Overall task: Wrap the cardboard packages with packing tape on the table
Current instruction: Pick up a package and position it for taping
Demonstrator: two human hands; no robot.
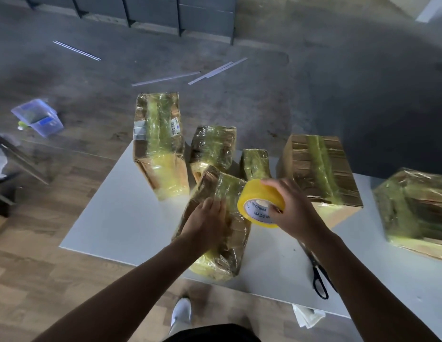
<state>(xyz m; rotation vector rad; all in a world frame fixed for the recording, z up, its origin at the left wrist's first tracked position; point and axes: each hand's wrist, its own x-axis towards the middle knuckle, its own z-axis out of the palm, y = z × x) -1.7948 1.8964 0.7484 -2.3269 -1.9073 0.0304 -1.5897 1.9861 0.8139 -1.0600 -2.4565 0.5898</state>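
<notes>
A tape-covered cardboard package [225, 245] lies in front of me on the white table [121, 218], its near end over the front edge. My left hand [207, 220] lies on top of it with the fingers fairly straight. My right hand [289, 208] grips a yellow roll of packing tape [259, 201] held against the package's right side. Several more taped packages stand behind: a tall one [158, 144], two small ones [212, 146] [255, 164], a wide one [318, 169] and one at the right edge [415, 208].
Black-handled scissors [318, 275] lie on the table right of my right forearm. A clear plastic bin [38, 117] and thin white strips [190, 75] lie on the floor beyond. A white shoe [181, 312] shows below the table edge.
</notes>
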